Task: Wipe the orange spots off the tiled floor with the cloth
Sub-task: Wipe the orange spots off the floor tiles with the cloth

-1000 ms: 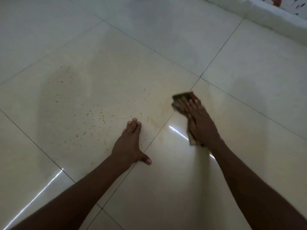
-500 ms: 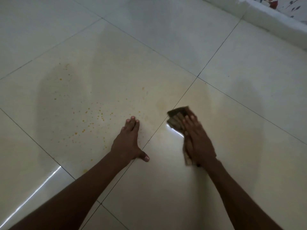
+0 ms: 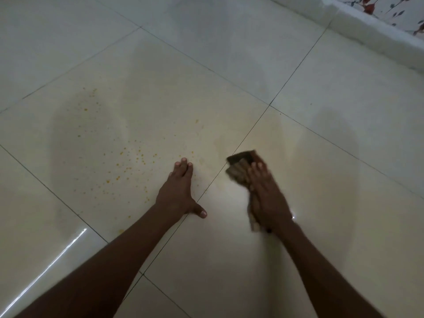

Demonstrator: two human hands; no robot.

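One head-worn wide-angle view looks forward and steeply down, close over the tiled floor [image 3: 298, 260].

Glossy tile, one rough rag.

The tiled floor [image 3: 321, 138] is pale glazed ceramic, smooth and shiny enough to throw back a bright streak of light, with thin dark grout lines between the slabs. The orange spots [image 3: 128, 161] sit on it as small dull flecks, and a faint matt film clouds the glaze around them. The cloth [image 3: 239, 166] looks coarse, brown and ribbed, soft and matt. At the far edge, the wall tile [image 3: 394, 10] is smooth with a printed leaf pattern.
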